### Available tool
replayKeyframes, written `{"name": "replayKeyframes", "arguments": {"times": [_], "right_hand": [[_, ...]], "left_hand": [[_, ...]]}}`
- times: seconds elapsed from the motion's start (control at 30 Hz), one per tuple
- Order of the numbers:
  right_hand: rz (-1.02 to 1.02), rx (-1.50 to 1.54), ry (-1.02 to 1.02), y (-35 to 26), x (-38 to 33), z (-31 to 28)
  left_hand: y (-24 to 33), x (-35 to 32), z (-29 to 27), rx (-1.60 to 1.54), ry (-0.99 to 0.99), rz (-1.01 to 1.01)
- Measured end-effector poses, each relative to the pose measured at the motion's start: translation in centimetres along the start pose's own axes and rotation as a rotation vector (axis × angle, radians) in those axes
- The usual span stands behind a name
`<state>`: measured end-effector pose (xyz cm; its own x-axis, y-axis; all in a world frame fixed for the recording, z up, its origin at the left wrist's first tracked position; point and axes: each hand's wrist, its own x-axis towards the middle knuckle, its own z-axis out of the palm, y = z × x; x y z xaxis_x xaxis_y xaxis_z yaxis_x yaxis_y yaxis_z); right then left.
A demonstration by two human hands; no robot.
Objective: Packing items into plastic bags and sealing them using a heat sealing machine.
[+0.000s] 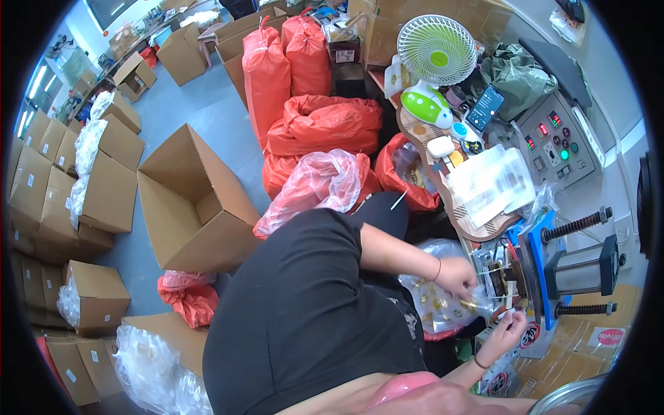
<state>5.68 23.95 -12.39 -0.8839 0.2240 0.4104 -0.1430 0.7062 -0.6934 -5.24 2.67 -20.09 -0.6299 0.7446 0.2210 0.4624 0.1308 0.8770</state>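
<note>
My left hand [456, 277] reaches out from a black sleeve, its fingers closed at the edge of clear plastic with gold print; slight blur hides the exact grip. Beneath it, a pile of clear plastic bags [438, 304] with gold marks lies in a red-rimmed holder. My right hand [503, 336] is curled with fingertips pinched beside a white part of the machine; whatever it pinches is too small to make out. Just beyond both hands stands a press-like machine [546, 270] with a blue plate, two springs and a metal cylinder.
A wavy-edged table [423, 142] carries a green-and-white fan [437, 59], a phone [485, 108] and stacked clear bags [492, 185]. Behind it sits a control box [559, 142] with lit displays. Red sacks [266, 90] and an open carton [197, 207] stand to the left, with more cartons beyond.
</note>
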Motion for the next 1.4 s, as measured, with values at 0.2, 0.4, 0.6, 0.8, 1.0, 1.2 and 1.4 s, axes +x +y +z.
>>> {"name": "replayKeyframes", "arguments": {"times": [0.2,0.4,0.6,0.8,1.0,1.2,1.4], "right_hand": [[-0.229,-0.266,-0.080,0.0,0.3,-0.6],[0.148,0.040,-0.107,0.1,0.4,-1.3],[0.026,-0.039,-0.245,-0.8,-1.2,-3.0],[0.060,0.043,-0.150,0.3,-1.6,-4.7],[0.201,-0.748,-0.267,11.5,-2.3,-5.7],[0.204,-0.568,-0.086,12.4,-3.6,-5.2],[0.266,-0.464,-0.033,12.3,-4.0,-5.1]], "left_hand": [[3.0,-0.3,1.7,-0.483,-0.222,-0.213],[3.0,-0.2,1.6,-0.486,-0.250,-0.205],[3.6,-0.7,3.0,-0.711,-0.331,-0.358],[3.6,-0.8,4.3,-0.690,-0.379,-0.357],[-0.5,-1.4,1.9,-0.746,-0.308,-0.514],[0.0,1.9,0.6,-0.915,-0.222,-0.562],[-1.0,6.4,0.6,-1.012,-0.212,-0.631]]}}
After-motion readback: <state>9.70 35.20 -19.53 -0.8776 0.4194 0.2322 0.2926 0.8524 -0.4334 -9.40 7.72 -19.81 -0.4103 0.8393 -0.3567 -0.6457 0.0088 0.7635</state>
